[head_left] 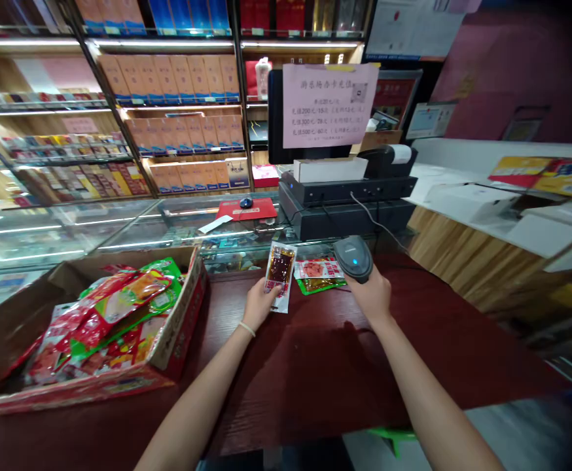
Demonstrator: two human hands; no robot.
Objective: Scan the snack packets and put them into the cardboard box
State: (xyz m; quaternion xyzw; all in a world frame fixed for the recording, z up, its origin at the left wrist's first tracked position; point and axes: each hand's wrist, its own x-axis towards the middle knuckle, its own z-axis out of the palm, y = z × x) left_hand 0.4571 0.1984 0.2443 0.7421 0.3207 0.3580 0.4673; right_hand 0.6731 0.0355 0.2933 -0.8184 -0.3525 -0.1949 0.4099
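My left hand grips a snack packet by its lower part, thumb on top. The packet is white-edged with a clear window showing dark brown contents. In my right hand is a dark grey barcode scanner with a blue light on its top; its handle is mostly hidden by my fingers. Between the two hands, a red-and-white packet lies over a green-edged packet on the dark red counter. The scanner's head is just right of these packets.
An open cardboard box of several red and green snack packets stands on the left. Behind are a glass display case, a mouse on a red mat, and a till below a monitor with a pink notice.
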